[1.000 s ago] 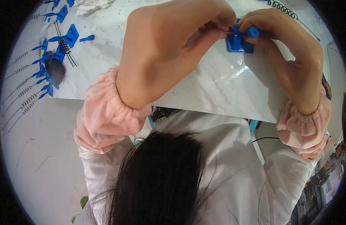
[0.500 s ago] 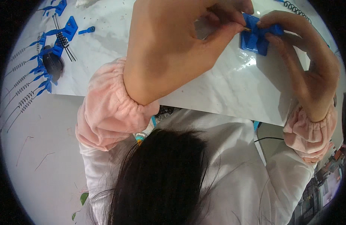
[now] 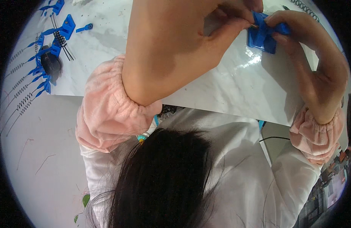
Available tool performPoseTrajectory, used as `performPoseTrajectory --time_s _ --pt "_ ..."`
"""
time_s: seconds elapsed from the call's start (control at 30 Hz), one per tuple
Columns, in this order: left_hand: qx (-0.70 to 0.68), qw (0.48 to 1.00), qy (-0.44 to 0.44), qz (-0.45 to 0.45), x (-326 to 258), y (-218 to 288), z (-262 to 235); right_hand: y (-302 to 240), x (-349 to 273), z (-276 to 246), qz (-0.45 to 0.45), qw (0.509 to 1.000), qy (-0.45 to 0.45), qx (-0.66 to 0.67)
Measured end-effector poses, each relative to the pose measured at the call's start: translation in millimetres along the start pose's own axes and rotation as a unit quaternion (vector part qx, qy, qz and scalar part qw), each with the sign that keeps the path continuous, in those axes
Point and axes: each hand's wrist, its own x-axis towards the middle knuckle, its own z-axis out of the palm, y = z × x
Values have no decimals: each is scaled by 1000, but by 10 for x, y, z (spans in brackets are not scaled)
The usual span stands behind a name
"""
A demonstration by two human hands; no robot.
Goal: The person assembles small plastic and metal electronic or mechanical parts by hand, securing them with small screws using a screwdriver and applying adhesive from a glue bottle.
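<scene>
A blue plastic part [image 3: 263,36] with a flat square base is held up close to the camera, above the white marbled table [image 3: 236,87]. My left hand [image 3: 230,15] pinches its top left side with thumb and fingers. From the right, the fingers of my right hand [image 3: 297,34] grip its other end. Both forearms rise from pink cuffed sleeves. What lies between the fingertips is too small to tell.
At the table's left edge lie several blue plastic clips [image 3: 55,36], thin metal springs [image 3: 19,81] and a dark round piece [image 3: 52,64]. A coiled spring [image 3: 303,7] sits at the top right. Long dark hair and a white garment fill the lower view.
Both hands with the blue part have come nearer the camera and moved up and right in the picture. The clips and springs on the left kept their place on the table.
</scene>
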Motion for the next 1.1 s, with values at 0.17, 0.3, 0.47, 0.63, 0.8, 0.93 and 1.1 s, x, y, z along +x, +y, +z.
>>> performPoseTrajectory --time_s 0.17,0.3,0.47,0.63,0.8,0.93,1.1 --pt "23 1000 7 -12 -33 35 16 102 -14 151 -23 998 39 45" --pt "43 999 13 -22 -62 -3 -15 298 -96 513 -70 949 203 232" --pt "52 998 20 -23 -17 51 14 9 22 -3 13 1000 5 14" --pt "62 997 27 -26 -9 84 61 64 -55 91 28 1000 12 3" --pt "104 993 38 -50 -123 125 -11 115 -9 285 -35 957 145 249" --pt "102 993 44 -45 -46 115 71 -51 -17 -15 -25 957 100 272" --pt "115 991 53 -53 -37 52 175 -4 -21 -5 -48 956 103 271"
